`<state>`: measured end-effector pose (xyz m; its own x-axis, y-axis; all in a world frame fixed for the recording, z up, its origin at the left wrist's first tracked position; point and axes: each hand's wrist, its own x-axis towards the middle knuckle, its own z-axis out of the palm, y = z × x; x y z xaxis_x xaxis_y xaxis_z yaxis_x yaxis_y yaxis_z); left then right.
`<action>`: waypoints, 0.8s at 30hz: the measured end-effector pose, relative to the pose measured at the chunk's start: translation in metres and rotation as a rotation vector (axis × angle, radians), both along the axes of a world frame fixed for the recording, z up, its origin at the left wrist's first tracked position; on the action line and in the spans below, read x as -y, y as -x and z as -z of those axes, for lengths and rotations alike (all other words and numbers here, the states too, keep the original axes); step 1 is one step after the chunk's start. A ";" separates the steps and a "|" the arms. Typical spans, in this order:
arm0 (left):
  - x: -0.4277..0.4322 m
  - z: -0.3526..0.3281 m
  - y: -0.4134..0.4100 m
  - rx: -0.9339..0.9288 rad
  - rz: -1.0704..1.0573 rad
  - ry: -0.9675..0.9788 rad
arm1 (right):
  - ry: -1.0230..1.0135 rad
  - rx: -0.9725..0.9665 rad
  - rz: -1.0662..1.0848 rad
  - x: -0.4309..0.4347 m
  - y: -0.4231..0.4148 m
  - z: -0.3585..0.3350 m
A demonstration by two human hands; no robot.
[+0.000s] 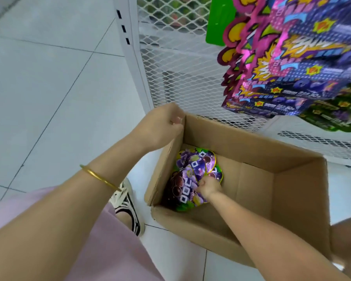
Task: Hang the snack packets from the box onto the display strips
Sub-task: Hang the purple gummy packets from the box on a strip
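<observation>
**Pickup from box**

The box is gripped at its far corner by the left hand. The snack packets lie heaped at its left end, and the right hand is curled into them. Advised: packets are best lifted singly, with the top edge kept free for hanging.

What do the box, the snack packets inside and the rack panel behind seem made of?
Box: matte brown cardboard, creased flaps. Snack packets: probably glossy printed plastic film, judging by glints. Rack panel: apparently white-coated metal mesh, diamond openings.
</observation>
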<state>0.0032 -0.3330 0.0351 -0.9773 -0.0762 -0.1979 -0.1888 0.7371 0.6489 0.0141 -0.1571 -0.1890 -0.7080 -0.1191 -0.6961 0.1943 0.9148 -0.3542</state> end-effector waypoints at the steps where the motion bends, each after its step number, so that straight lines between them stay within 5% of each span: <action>1: 0.000 0.003 -0.002 0.020 0.029 0.029 | 0.046 -0.061 -0.049 -0.001 0.003 -0.012; 8: -0.022 0.009 -0.015 0.071 0.357 0.316 | 0.147 -0.628 -0.558 -0.023 0.032 -0.177; 13: -0.031 -0.023 -0.008 -0.091 0.265 0.157 | 0.557 -0.620 -0.287 -0.036 0.049 -0.255; 17: -0.020 -0.047 0.005 -0.184 0.074 -0.160 | 0.954 -0.311 0.074 -0.037 0.053 -0.265; 21: -0.013 -0.060 0.021 -0.080 0.045 -0.294 | 0.985 -0.267 0.183 -0.041 0.056 -0.246; 24: -0.005 -0.068 0.055 -0.314 -0.179 -0.192 | 0.857 -0.353 0.107 -0.043 0.061 -0.238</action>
<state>-0.0521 -0.3276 0.1034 -0.9671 -0.2411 0.0809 -0.0737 0.5702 0.8182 -0.0466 -0.1145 0.0490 -0.8985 -0.4150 -0.1431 0.0148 0.2971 -0.9547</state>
